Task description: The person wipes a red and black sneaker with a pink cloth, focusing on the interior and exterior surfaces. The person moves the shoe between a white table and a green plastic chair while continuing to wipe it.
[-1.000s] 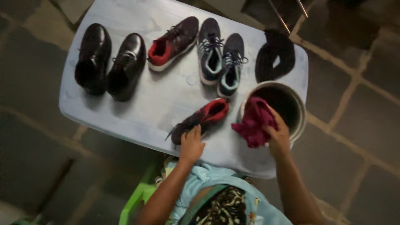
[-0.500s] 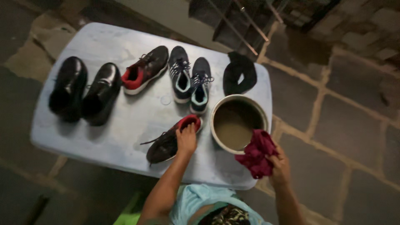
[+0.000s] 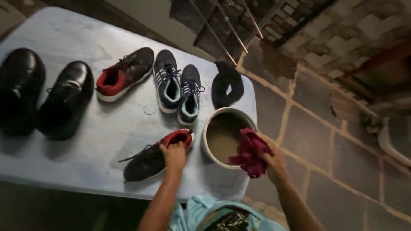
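On table (image 3: 85, 162), left hand (image 3: 173, 156) fingers gripping sneaker (image 3: 152, 158) heel, toe pointing lower-left, right hand (image 3: 274, 162) clutching cloth (image 3: 248, 154).

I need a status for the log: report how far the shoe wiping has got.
Done: nothing visibly finished. In hand: left hand grips the black sneaker with red lining; right hand holds the maroon cloth over the round bucket of murky water. Left: its mate, the blue pair, the black leather pair.

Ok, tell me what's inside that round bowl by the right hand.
The bowl holds murky brownish water. The maroon cloth in the right hand covers its near rim; nothing beneath the surface can be made out.
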